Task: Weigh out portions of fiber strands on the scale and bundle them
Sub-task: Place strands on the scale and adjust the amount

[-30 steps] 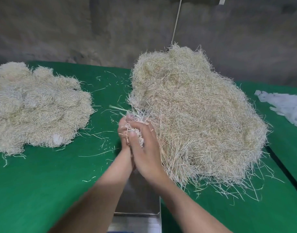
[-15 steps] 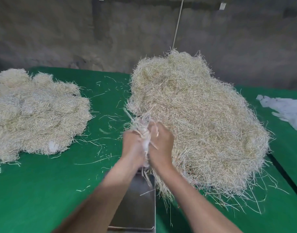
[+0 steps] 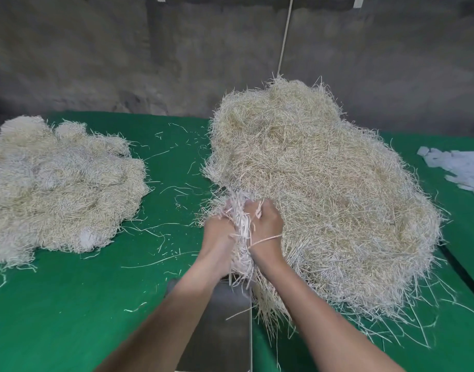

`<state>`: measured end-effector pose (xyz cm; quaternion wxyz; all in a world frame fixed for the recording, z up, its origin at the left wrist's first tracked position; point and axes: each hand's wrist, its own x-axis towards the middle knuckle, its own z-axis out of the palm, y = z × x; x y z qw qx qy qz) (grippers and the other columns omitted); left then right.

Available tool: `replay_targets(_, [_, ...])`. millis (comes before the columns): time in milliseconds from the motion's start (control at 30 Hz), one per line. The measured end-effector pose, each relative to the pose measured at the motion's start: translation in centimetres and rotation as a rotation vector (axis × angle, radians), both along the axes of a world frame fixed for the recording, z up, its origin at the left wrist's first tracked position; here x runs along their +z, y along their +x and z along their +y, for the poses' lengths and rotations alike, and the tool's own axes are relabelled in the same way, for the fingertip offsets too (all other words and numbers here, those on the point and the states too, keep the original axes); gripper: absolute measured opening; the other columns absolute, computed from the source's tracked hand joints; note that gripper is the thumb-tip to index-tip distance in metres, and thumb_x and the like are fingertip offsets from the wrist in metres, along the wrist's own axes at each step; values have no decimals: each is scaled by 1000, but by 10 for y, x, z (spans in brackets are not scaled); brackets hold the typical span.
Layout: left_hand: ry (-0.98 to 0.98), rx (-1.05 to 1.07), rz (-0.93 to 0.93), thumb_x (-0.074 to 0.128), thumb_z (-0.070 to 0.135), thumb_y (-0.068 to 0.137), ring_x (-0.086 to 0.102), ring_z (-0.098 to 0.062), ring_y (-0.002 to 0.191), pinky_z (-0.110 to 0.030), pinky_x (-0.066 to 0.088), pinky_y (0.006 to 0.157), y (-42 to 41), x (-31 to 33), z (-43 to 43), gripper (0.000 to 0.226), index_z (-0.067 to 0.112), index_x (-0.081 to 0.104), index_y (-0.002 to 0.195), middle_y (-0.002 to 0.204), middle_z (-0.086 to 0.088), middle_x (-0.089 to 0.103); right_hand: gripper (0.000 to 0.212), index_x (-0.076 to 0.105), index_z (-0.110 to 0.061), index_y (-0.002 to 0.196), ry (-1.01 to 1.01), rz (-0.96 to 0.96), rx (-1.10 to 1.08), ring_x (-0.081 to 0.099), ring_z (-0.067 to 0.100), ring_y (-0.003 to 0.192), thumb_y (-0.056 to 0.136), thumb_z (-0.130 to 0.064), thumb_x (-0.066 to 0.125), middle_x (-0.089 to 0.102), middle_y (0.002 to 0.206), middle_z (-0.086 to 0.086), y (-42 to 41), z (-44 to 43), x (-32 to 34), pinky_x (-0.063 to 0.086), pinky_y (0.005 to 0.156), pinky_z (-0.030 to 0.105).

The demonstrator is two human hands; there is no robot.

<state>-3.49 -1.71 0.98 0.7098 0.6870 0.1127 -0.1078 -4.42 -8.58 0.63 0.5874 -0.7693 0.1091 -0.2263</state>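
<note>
Pale, thin fiber strands, gathered as one loose portion, sit gripped in a person's left hand and right hand above the grey metal scale pan on the green table; light, springy and apt to shed, they likely need a firm mid-length grip; the tangled straw-coloured heap alongside looks dry, wiry.

Counted two fiber heaps: left heap, right heap — left hand, right hand; one bundle, one scale, one paper pile.
</note>
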Motion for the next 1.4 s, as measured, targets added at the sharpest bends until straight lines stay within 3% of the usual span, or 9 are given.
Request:
replay_targets(167, [316,86,-415,46,-11,87,54,-3,71,-17,37,49,14,-5,10,34,15,44,109,90,2,57,35,23,-64,126,332,14,353,31,-1,128,93,-59,32,23,130,-43,-8,2,-4,22,104,34])
replay_targets(300, [137,122,-357,56,8,90,60,-15,82,-24,48,72,10,-3,2,25,16,49,112,90,3,61,18,59,-44,104,61,9,215,53,-5,107,94,-46,45,55,110,-29,-8,8,-2,43,83,9])
replay_targets(433, [-265,-98,-17,50,62,79,53,-16,119,-52,39,103,-13,-9,1,62,30,49,132,130,10,56,17,57,-23,87,456,83,-42,50,9,59,98,-29,45,58,79,-4,8,-19,7,46,57,31])
replay_targets(700, [-303,202,86,42,19,100,54,-5,39,-18,42,40,4,-8,4,32,14,52,70,61,-2,52,31,48,-23,75,-477,-166,75,40,9,79,94,-42,32,48,87,-7,-22,22,-26,32,69,22])
replay_targets(867, [-193,141,77,48,31,98,62,-26,105,-36,50,91,-8,-4,-6,39,0,55,119,111,-16,62,43,39,-26,59,-243,8,-32,34,2,51,97,-5,38,50,70,-10,1,-8,-4,29,49,12])
replay_targets(1000, [-190,140,17,43,9,99,59,-7,57,-18,46,55,4,-7,-1,17,8,57,89,77,-3,55,43,34,-27,56,-376,-93,8,30,3,47,98,-22,37,34,55,-15,-15,22,-9,26,48,21])
replay_targets(1133, [-251,58,75,51,28,95,63,-22,97,-36,49,88,0,-2,-10,29,5,60,110,104,-11,65,47,34,-16,54,-207,121,-60,30,6,47,96,3,40,35,56,-5,14,-20,-4,28,43,17])
replay_targets(1267, [-201,140,10,45,11,98,44,-4,41,-14,35,35,11,-6,-6,31,13,48,67,56,2,45,34,47,-23,64,-308,65,-14,37,0,47,93,-7,37,41,57,-12,-12,18,-21,29,45,19])
replay_targets(1400, [-133,72,-5,48,40,96,37,-3,36,-12,38,47,10,-10,-3,26,16,56,104,43,12,35,23,52,-4,108,44,165,-43,45,0,55,91,5,39,54,83,2,4,-16,-8,39,44,19])
